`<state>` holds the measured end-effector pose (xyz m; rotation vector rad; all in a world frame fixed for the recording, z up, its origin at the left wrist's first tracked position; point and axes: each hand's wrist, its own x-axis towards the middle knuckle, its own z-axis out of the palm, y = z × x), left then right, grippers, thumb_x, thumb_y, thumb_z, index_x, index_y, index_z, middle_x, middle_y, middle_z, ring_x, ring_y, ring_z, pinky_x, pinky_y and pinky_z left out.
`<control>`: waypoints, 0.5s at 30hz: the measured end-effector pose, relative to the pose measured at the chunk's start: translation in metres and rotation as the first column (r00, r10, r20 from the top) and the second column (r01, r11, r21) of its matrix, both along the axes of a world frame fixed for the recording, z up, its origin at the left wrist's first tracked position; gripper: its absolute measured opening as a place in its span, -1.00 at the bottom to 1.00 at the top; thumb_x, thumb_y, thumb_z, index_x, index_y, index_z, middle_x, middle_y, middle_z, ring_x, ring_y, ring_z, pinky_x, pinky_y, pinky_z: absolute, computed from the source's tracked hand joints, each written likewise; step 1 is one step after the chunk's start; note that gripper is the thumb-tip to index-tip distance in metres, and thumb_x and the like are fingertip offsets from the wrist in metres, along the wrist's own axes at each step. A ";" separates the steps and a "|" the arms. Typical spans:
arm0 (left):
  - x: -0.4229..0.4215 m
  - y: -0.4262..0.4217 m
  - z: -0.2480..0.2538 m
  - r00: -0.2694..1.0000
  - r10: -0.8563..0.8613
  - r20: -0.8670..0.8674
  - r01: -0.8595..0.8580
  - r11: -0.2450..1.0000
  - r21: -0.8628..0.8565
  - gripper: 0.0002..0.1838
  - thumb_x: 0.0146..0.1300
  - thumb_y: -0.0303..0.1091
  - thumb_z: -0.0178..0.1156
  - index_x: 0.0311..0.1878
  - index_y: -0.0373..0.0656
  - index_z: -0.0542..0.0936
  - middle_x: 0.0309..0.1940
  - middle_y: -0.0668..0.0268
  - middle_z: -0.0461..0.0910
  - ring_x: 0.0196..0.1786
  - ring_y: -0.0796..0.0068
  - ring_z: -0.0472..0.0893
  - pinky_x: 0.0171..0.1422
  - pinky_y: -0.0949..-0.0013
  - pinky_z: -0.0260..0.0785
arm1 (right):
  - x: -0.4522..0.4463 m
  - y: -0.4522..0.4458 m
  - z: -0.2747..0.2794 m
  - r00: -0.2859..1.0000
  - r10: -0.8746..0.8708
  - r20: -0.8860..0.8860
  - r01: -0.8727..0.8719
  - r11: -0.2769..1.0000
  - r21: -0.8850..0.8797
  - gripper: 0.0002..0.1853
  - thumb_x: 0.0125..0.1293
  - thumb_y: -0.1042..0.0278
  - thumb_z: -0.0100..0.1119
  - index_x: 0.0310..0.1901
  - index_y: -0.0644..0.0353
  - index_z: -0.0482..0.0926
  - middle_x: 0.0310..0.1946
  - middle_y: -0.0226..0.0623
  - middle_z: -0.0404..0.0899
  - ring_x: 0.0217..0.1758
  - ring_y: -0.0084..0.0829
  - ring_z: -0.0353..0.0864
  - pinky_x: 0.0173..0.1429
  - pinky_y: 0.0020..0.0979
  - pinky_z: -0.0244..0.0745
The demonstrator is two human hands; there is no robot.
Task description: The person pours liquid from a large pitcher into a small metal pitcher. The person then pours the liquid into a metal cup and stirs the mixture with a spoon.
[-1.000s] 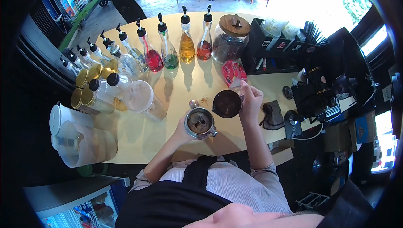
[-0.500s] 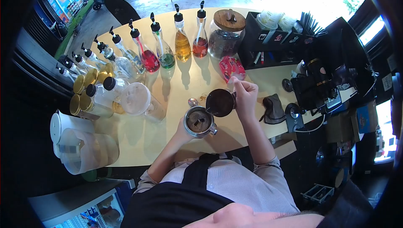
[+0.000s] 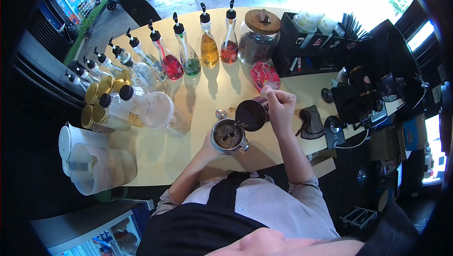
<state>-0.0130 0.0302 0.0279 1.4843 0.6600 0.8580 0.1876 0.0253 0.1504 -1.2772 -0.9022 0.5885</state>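
A round metal vessel (image 3: 228,136) with brown, foamy liquid inside stands over the table's front part. My left hand (image 3: 208,145) is wrapped round its left side. In my right hand (image 3: 281,103) is the handle of a dark pitcher (image 3: 251,115), tilted with its spout over the vessel's upper right rim. A thin stream seems to run from the spout into the vessel. Just behind the vessel is a small shiny round object (image 3: 221,113). A red packet (image 3: 264,76) lies beyond my right hand.
Pump bottles (image 3: 209,46) of coloured liquids line the table's (image 3: 155,171) far and left edges. A wooden-lidded jar (image 3: 259,39) stands behind the packet. Clear tubs (image 3: 101,169) are at the left. A black organizer (image 3: 306,44), dark cloth (image 3: 310,123) and black machine (image 3: 361,95) are at the right.
The pitcher has moved left to the vessel's rim and tipped further since the first frame. My left hand keeps its hold on the vessel. The whole view has shifted slightly.
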 end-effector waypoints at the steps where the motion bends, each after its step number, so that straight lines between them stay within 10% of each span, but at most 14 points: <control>1: 0.000 0.000 0.004 1.000 -0.005 0.002 0.005 1.000 0.012 -0.18 -0.25 -0.31 0.61 0.16 -0.23 0.43 0.01 0.23 0.61 0.04 0.45 0.62 0.20 0.34 0.44 | 0.000 0.000 0.001 1.000 -0.003 0.021 0.003 1.000 0.001 -0.50 0.33 0.39 0.18 -0.77 0.22 0.27 -0.76 -0.74 0.15 -0.66 -0.85 0.04 -0.59 -0.56 -0.17; 15: -0.001 0.004 -0.019 0.999 -0.047 -0.012 0.046 0.997 -0.058 -0.12 -0.30 -0.30 0.63 0.17 -0.23 0.41 0.02 0.22 0.60 0.06 0.43 0.61 0.22 0.33 0.42 | -0.007 0.007 0.013 0.999 0.030 0.012 -0.030 0.999 -0.018 -0.52 0.33 0.39 0.17 -0.77 0.25 0.35 -0.79 -0.70 0.24 -0.70 -0.86 0.13 -0.63 -0.59 -0.07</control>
